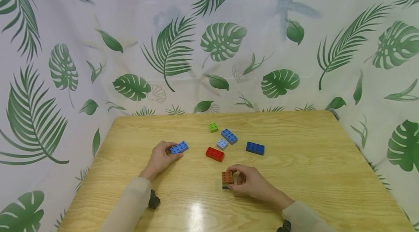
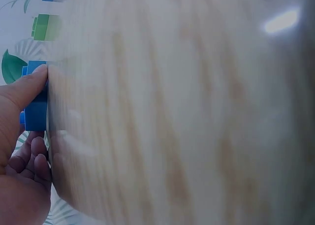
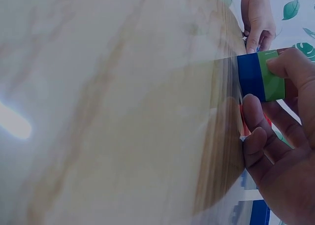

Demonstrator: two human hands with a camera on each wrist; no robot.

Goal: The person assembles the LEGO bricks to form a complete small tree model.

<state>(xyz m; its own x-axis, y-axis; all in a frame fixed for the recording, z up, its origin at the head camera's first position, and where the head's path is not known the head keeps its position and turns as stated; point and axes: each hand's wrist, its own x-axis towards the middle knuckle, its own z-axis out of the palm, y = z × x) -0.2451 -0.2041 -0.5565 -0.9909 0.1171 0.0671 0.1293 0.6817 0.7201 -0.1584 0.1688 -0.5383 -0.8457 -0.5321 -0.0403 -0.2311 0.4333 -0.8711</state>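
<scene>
At the left of the table, my left hand [image 1: 162, 157] pinches a blue toy brick [image 1: 179, 147] between thumb and fingers. The left wrist view shows that blue brick [image 2: 36, 102] at the tabletop, the thumb across its near side. Nearer the front, my right hand [image 1: 250, 182] grips a small stack of bricks [image 1: 227, 177] with an orange-brown brick on top. In the right wrist view the stack's dark blue bottom brick [image 3: 251, 78] and green middle brick [image 3: 272, 80] show, thumb on one side and fingers on the other.
Between and beyond the hands lie a red brick [image 1: 215, 154], a pale blue brick [image 1: 222, 144], another blue brick [image 1: 229, 136], a green brick [image 1: 213, 127] and a dark blue brick [image 1: 255, 148]. A leaf-patterned cloth [image 1: 196, 54] hangs behind the wooden table [image 1: 301, 134].
</scene>
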